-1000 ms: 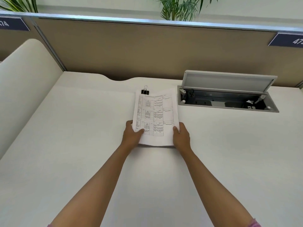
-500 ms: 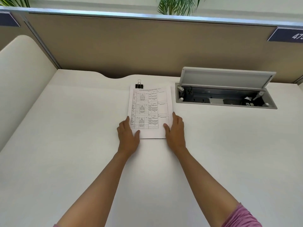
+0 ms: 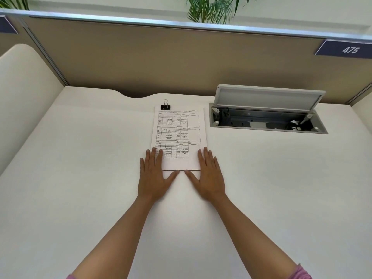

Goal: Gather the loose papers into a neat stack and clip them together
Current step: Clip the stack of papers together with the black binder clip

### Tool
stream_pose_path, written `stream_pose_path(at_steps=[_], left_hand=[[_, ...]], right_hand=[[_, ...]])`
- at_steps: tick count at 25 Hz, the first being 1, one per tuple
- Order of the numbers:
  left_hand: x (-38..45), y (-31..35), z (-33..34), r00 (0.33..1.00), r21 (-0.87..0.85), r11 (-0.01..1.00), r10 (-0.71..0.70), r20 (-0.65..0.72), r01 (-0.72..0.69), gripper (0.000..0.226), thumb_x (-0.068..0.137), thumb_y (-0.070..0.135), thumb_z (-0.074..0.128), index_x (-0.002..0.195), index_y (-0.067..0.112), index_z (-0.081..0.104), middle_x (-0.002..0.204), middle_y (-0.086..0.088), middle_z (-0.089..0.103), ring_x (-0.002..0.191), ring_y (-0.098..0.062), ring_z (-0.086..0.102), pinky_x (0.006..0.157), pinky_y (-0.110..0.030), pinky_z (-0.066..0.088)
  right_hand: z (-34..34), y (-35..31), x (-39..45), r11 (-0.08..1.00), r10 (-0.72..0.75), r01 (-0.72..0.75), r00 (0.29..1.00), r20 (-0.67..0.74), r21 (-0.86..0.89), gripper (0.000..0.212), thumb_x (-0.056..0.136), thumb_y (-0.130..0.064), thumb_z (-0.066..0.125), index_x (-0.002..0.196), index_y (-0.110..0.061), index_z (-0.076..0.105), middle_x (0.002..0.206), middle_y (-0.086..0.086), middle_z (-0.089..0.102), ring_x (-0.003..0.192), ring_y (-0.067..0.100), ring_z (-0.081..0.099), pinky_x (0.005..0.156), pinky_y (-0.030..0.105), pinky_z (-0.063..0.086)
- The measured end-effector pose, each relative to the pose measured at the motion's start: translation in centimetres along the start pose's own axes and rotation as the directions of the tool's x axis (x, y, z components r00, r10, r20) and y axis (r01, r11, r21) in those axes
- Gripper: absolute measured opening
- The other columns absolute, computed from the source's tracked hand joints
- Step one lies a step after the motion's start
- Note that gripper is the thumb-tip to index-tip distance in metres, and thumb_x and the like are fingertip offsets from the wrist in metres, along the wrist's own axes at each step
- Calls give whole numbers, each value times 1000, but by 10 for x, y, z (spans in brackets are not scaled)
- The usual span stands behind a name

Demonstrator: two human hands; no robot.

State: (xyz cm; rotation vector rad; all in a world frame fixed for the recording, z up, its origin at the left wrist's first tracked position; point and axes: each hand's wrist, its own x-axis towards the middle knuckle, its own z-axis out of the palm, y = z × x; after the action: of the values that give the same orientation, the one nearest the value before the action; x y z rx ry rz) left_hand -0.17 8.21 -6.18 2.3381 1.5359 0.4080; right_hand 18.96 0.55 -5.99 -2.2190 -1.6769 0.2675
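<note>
Near the desk's [image 3: 80, 178] back edge, the papers [image 3: 179, 137] now lie flat as one squared stack, no longer lifted. Left hand [image 3: 154, 178] and right hand [image 3: 209, 176] rest open-fingered, flat at its near corners, gripping nothing. Stacking looks done. Whether the binder clip [image 3: 165, 106] at the far left corner grips the sheets is unclear.

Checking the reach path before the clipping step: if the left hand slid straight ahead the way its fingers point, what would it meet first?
The left hand already overlaps the paper stack. Sliding onward along its left edge, it would likely meet the black binder clip at the far end.
</note>
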Motion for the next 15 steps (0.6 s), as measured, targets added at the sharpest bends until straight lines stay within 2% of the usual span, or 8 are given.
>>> stream_pose_path(at_steps=[3, 6, 9, 15], left_hand=[[-1, 2, 1, 1000, 101, 995, -20, 8, 19, 95, 92, 74, 26, 161, 9, 12, 169, -6, 10, 157, -21, -4, 125, -51, -4], [-5, 4, 0, 999, 153, 988, -33, 24, 28, 93, 94, 72, 19, 161, 8, 8, 169, -7, 8, 157, -21, -1, 124, -53, -5], [-5, 6, -1, 997, 164, 986, -48, 59, 38, 94, 92, 72, 14, 161, 9, 3, 170, -7, 4, 157, -21, 0, 124, -55, -6], [-2, 8, -5, 981, 178, 981, -101, 163, 71, 101, 82, 77, -2, 159, 11, -11, 169, -5, -12, 156, -20, -11, 123, -58, -7]], right_hand=[[2, 3, 0, 999, 1, 0, 1000, 19, -49, 81, 97, -65, 27, 159, -17, 7, 167, 3, -1, 155, 19, -2, 126, 39, 4], [3, 3, 0, 997, -17, 20, 999, 39, -78, 81, 97, -64, 23, 159, -16, 4, 167, 4, -3, 155, 21, -4, 126, 40, 2], [1, 4, 1, 996, -17, 21, 999, 50, -83, 81, 97, -64, 23, 159, -16, 4, 167, 4, -4, 155, 21, -4, 126, 39, 1], [1, 0, -4, 999, 12, -10, 999, 40, -51, 81, 96, -66, 23, 160, -18, 7, 167, 1, -2, 155, 19, -3, 126, 39, 0]])
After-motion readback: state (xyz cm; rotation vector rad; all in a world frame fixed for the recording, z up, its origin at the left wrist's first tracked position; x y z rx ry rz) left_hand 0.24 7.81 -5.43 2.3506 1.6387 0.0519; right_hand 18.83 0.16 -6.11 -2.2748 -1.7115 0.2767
